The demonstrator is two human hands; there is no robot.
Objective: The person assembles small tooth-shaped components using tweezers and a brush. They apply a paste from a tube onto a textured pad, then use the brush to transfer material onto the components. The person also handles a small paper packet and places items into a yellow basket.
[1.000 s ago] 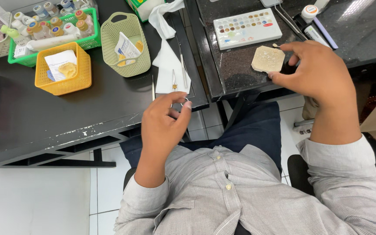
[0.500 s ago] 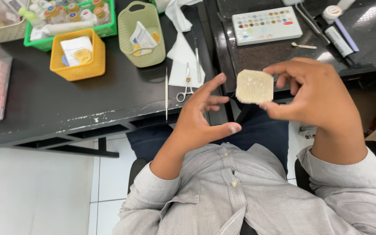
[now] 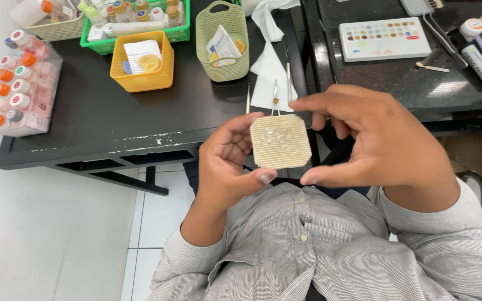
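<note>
The beige honeycomb tray [image 3: 280, 141] is held between both hands above the lap, just off the black counter [image 3: 118, 122] edge. The left hand [image 3: 227, 161] has its grip closed on the left edge; the right hand [image 3: 380, 139] pinches the right edge, equally near. The tray is roughly square, with no long axis.

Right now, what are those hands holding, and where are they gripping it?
A beige honeycomb-textured tray, held by its edges: the left hand grips the left side, and the right hand pinches its right edge.

Beige honeycomb tray [image 3: 280, 141] between left hand [image 3: 227, 161] and right hand [image 3: 377, 139], above black table [image 3: 107, 120].
</note>
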